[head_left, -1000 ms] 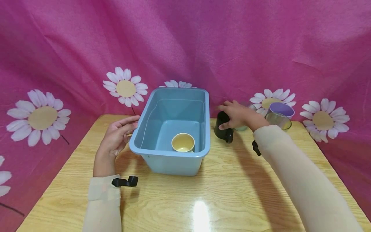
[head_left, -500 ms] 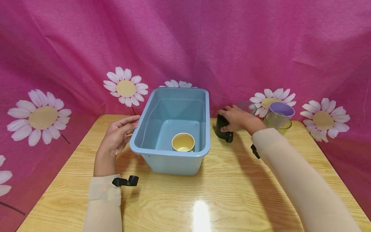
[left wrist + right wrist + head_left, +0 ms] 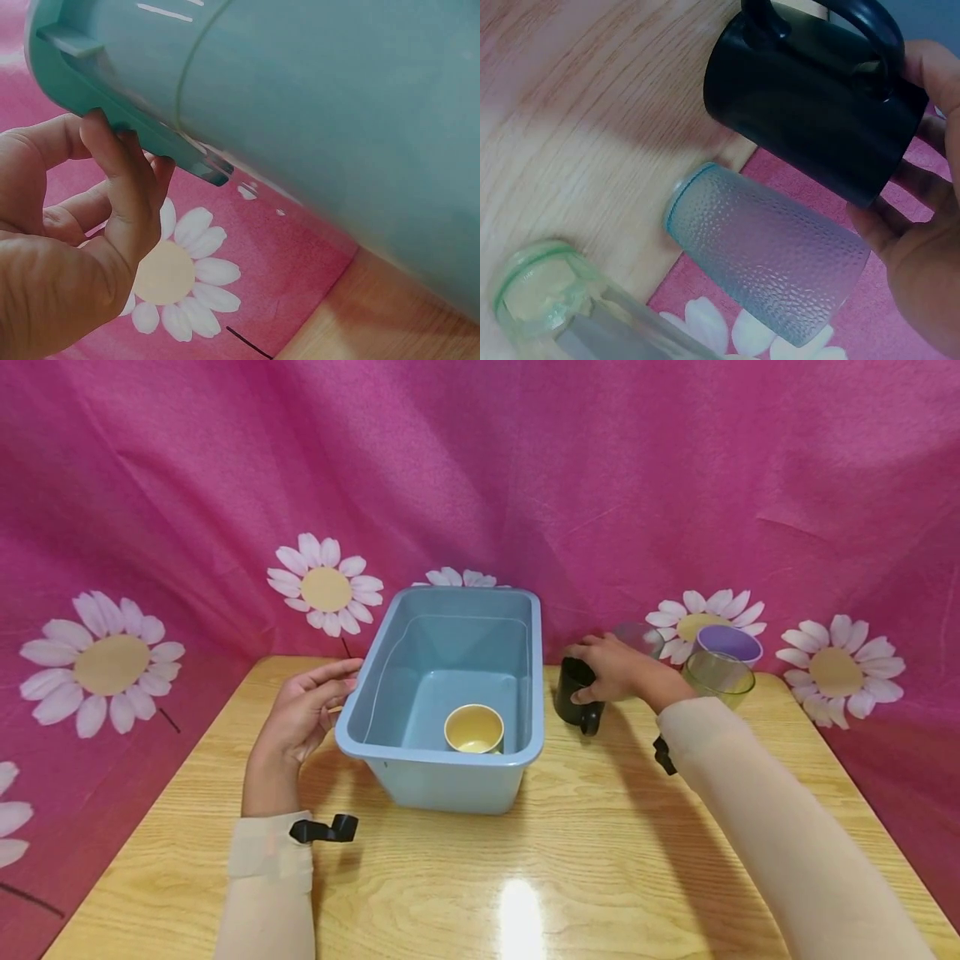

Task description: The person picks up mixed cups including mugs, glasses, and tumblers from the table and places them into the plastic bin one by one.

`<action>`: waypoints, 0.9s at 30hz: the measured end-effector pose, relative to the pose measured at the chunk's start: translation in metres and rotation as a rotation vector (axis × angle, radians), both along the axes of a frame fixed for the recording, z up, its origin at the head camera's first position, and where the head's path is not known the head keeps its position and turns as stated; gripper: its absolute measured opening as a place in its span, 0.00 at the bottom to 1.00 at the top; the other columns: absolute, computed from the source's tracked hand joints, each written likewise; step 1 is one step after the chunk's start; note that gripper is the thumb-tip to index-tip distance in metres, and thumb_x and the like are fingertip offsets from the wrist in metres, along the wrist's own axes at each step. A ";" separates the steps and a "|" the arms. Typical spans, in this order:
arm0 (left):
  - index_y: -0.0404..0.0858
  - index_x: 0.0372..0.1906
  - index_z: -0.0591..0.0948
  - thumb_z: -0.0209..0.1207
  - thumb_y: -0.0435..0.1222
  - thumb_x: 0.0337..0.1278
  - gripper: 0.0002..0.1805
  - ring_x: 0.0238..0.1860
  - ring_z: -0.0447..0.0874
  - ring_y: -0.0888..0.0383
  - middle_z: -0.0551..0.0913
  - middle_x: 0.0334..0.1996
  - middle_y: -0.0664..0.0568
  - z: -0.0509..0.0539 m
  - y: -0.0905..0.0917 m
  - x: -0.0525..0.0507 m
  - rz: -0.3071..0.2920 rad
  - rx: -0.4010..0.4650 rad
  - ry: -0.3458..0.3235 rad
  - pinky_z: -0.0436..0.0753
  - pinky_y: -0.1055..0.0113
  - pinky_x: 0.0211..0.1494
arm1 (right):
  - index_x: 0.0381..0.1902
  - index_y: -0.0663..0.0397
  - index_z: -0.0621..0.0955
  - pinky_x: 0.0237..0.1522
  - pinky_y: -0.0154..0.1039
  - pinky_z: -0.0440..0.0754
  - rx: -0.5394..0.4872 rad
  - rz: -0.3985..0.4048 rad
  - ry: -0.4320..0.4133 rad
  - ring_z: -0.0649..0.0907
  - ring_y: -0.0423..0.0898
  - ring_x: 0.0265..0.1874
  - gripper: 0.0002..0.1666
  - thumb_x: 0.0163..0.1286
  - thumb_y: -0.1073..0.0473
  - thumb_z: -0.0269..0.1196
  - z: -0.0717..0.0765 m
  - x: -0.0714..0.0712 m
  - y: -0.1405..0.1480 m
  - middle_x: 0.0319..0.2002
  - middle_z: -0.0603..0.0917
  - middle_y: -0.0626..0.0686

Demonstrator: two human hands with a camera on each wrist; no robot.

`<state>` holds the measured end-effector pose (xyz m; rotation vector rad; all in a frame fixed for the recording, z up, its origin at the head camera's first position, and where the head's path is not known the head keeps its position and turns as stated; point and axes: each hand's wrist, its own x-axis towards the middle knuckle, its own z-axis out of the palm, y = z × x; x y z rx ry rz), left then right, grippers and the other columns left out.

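A blue-grey plastic tub (image 3: 442,785) stands on the table, with a yellow cup (image 3: 474,731) inside near its front wall. At the tub's left rim, my left hand (image 3: 303,710) holds the edge with bent fingers; the left wrist view shows its fingertips against the rim (image 3: 142,142). To the right of the tub is a black mug (image 3: 572,702), its handle towards me. My right hand (image 3: 618,668) grips the mug around its top rim, thumb on the near side. Whether the mug's base touches the table is hard to tell.
Behind the right hand stands a clear textured glass (image 3: 769,255). Further right are a greenish glass (image 3: 720,677) and a purple cup (image 3: 729,643). A pink flowered cloth (image 3: 480,468) hangs along the back edge of the wooden table (image 3: 420,885).
My right hand has come down onto the mug, and its fingers have moved from above the rim to around it. The mug has shifted very slightly. The left hand stays put.
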<state>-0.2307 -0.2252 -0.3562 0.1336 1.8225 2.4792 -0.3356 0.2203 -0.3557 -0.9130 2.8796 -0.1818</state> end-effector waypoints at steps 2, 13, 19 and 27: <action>0.37 0.52 0.88 0.61 0.28 0.69 0.12 0.35 0.89 0.59 0.90 0.41 0.53 0.000 0.000 0.000 0.000 0.001 -0.002 0.89 0.63 0.45 | 0.71 0.60 0.73 0.67 0.65 0.69 -0.010 0.000 -0.001 0.68 0.70 0.65 0.45 0.61 0.47 0.75 -0.001 0.001 0.001 0.68 0.71 0.70; 0.36 0.52 0.88 0.60 0.27 0.69 0.12 0.36 0.89 0.59 0.90 0.41 0.53 -0.001 0.000 0.000 0.002 0.000 0.007 0.89 0.63 0.44 | 0.72 0.55 0.73 0.66 0.66 0.70 -0.010 -0.020 -0.021 0.68 0.69 0.63 0.44 0.62 0.46 0.75 -0.002 0.005 0.001 0.69 0.69 0.68; 0.37 0.52 0.88 0.60 0.27 0.69 0.12 0.36 0.89 0.59 0.89 0.42 0.53 -0.001 0.000 -0.001 -0.001 0.000 0.006 0.90 0.63 0.44 | 0.71 0.54 0.74 0.61 0.62 0.75 -0.040 -0.011 0.003 0.70 0.65 0.60 0.44 0.60 0.46 0.75 -0.005 0.005 0.004 0.65 0.72 0.66; 0.39 0.50 0.89 0.60 0.27 0.69 0.12 0.36 0.89 0.60 0.89 0.42 0.53 0.000 -0.001 0.000 0.005 -0.006 -0.001 0.90 0.63 0.44 | 0.68 0.56 0.76 0.59 0.59 0.75 -0.062 0.045 0.024 0.72 0.63 0.57 0.43 0.58 0.48 0.77 -0.003 0.005 0.006 0.61 0.75 0.64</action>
